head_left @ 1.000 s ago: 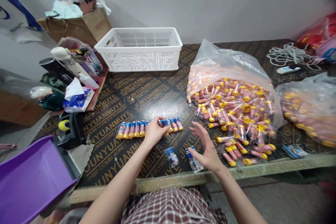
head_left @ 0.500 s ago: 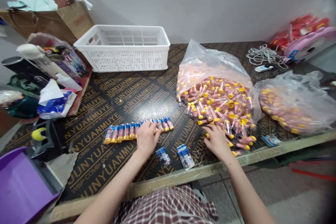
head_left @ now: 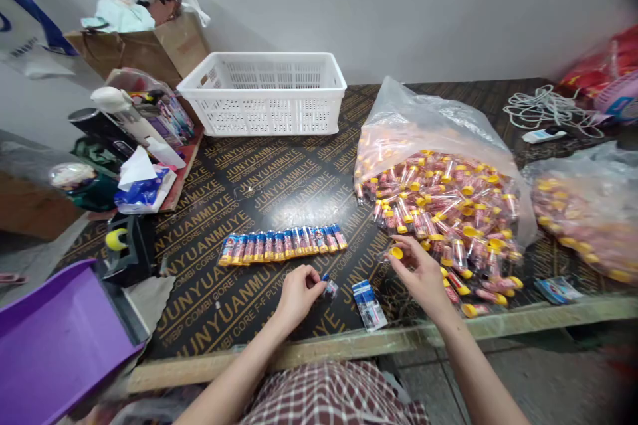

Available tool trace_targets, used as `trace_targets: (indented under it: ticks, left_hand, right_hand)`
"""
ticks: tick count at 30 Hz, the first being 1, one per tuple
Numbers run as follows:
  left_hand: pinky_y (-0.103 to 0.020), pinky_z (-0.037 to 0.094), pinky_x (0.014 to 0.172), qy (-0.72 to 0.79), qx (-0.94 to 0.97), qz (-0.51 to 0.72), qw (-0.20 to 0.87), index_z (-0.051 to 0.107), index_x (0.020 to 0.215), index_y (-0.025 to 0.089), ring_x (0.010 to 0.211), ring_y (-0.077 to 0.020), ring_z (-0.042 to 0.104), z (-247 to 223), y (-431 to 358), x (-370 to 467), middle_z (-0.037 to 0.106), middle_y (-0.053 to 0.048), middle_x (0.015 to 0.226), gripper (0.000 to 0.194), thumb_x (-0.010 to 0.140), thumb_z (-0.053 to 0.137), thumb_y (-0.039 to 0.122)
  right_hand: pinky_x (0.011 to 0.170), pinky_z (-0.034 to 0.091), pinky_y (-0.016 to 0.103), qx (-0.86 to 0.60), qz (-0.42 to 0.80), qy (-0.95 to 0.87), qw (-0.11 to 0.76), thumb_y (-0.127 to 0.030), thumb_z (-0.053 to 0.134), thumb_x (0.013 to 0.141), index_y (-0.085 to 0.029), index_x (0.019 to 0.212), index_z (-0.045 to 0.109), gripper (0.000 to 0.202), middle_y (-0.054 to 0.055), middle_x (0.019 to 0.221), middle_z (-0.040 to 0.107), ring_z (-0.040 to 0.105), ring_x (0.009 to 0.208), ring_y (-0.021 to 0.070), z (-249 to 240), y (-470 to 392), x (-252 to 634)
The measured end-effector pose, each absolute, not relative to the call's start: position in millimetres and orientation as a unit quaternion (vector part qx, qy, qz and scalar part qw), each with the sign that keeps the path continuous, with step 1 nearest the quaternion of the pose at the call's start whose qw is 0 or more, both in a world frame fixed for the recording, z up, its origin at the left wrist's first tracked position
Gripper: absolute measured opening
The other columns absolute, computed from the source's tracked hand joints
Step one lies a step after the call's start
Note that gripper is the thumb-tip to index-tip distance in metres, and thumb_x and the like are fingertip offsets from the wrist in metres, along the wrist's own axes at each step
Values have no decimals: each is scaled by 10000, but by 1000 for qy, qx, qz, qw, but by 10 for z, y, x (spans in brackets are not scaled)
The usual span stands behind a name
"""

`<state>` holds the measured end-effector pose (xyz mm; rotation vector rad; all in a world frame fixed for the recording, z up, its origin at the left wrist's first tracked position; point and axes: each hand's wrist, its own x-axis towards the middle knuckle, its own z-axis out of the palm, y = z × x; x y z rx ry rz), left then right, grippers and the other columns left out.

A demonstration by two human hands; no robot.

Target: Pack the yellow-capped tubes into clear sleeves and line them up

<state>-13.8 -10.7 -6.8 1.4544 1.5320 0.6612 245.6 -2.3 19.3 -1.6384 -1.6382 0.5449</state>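
My left hand (head_left: 298, 293) is closed in a pinch at the edge of a small blue printed card (head_left: 329, 287) just above the table. My right hand (head_left: 417, 273) grips a small clear tube with a yellow cap (head_left: 396, 253) between thumb and fingers. Between my hands lies a small stack of blue and white cards (head_left: 369, 305). Beyond my left hand runs a row of filled tubes with blue tops and yellow ends (head_left: 284, 245). A heap of yellow-capped tubes (head_left: 443, 206) spills from a clear plastic bag (head_left: 423, 119) beside my right hand.
A white plastic basket (head_left: 269, 113) stands at the back. Left are a tape dispenser (head_left: 130, 249), a purple dustpan (head_left: 70, 339) and a tissue pack (head_left: 145, 189). A second bag of tubes (head_left: 583, 219), a white cable (head_left: 548, 109) and a blue packet (head_left: 557, 290) lie right.
My left hand has left the row and come down right to the small cards. My right hand has lifted a yellow-capped tube from beside the heap. The view has shifted left.
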Motion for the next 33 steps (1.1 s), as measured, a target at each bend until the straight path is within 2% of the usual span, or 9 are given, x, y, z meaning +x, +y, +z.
trace_targets:
  ticks: [4,8,10,14,22,28,33]
  left_hand:
    - [-210,398,495,559,353,412,627,485,669,182,441,-85,472,91,-49,-83,506,74,489,226,595,698,203]
    - [-207,464,527,523,240,477,664,575,790,145,500,-89,553,287,81,-112,624,33,586,397,455,787,137]
    - [-203,478,527,516,210,488,672,609,761,121,538,-93,576,355,145,-139,646,9,632,393,430,817,158]
    - [-206,496,508,509,177,511,669,634,666,109,544,-85,561,401,221,-168,623,16,614,347,439,847,263]
    - [-232,495,541,522,191,519,650,677,657,99,588,-111,561,343,230,-161,641,-19,637,353,449,847,328]
    - [-179,367,479,546,305,539,564,594,554,120,499,-65,443,265,198,-138,533,29,526,347,624,738,428]
    - [-159,304,450,537,336,544,551,535,774,172,438,-58,397,217,173,-118,482,88,466,291,663,725,362]
  right_hand:
    - [721,518,281,-584,361,-562,461,-339,598,814,-220,1006,644,231,54,997,621,617,817,158,348,-148,2075]
    - [791,535,294,-526,425,-514,529,-281,642,783,-234,982,654,204,48,1026,600,635,878,164,397,-232,1843]
    - [779,539,273,-521,414,-518,538,-250,642,784,-240,979,658,196,43,1019,597,633,863,150,401,-259,1781]
    - [746,539,240,-514,376,-549,542,-204,622,801,-248,972,663,182,41,1012,592,616,877,141,403,-297,1722]
    - [739,546,236,-513,341,-568,546,-166,597,814,-255,989,654,204,39,1017,589,608,879,137,399,-350,1680]
    - [746,545,234,-509,320,-582,548,-144,586,818,-261,1018,646,239,46,1026,584,601,916,144,395,-375,1663]
    - [743,543,237,-515,315,-578,549,-145,591,814,-255,1015,647,235,47,1028,583,602,900,142,407,-365,1672]
